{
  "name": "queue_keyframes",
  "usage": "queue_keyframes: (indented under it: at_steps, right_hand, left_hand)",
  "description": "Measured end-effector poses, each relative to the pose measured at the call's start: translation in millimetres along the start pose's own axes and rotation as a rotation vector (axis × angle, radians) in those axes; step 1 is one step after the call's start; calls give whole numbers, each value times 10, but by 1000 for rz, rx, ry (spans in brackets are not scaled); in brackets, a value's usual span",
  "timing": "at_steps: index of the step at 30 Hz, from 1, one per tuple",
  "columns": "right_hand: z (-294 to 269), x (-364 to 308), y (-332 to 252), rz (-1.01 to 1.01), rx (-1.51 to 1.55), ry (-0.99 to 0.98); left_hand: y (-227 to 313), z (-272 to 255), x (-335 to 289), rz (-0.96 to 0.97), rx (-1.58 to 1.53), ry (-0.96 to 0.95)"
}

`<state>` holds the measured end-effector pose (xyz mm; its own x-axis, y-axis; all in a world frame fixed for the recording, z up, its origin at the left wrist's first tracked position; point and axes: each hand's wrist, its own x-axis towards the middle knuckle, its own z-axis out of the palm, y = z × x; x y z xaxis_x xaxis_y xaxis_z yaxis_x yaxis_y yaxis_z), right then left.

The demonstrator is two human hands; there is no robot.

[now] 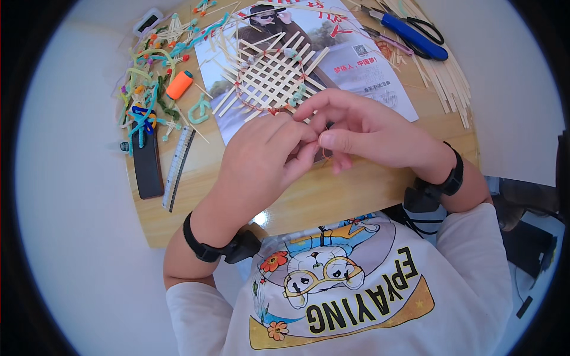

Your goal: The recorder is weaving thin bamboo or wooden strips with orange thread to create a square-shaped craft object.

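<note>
Over the near edge of a printed poster, my left hand (267, 151) and my right hand (365, 127) meet at their fingertips. A thin orange thread (325, 155) shows between and below the pinched fingers, its ends mostly hidden by them. Both hands are closed in a pinch, though the right one's other fingers are loosely curled. Just beyond them lies a woven lattice (270, 80) of pale flat strips, lying on the poster (380, 92). A ring of reddish cord with pale green tufts runs round the lattice, and strip ends stick out past it.
On the left lie a tangle of coloured pipe cleaners (148, 89), an orange thread spool (180, 85), a dark case (146, 166) and a clear ruler (178, 169). Blue-handled pliers (415, 38), black-handled scissors (424, 29) and loose pale strips (448, 83) lie at the far right.
</note>
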<state>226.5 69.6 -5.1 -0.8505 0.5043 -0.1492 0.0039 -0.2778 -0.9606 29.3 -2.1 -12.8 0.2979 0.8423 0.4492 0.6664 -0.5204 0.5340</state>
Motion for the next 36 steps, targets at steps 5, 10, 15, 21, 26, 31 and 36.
queue_keyframes:
  at_steps: [5,10,15,21,26,31,36]
  right_hand:
    - [-5,-7,-29,84,-113,6]
    - [-24,-12,-79,84,-332,92]
    - [-85,23,48,-121,-350,125]
    - [-95,22,-102,-109,-261,252]
    - [-139,17,-65,-164,-236,292]
    - [-51,-21,-131,-369,-176,407]
    - [-202,-115,-176,-459,-136,410]
  left_hand:
    - [-6,-2,-6,-2,0,4]
    - [22,-71,12,-30,-2,-2]
    - [-74,-104,56,-62,72,41]
    - [-317,-171,70,-76,227,43]
    - [-398,-132,81,-84,218,-87]
    - [-425,-129,94,-136,131,-3]
    - [-302,-205,106,-234,-49,178]
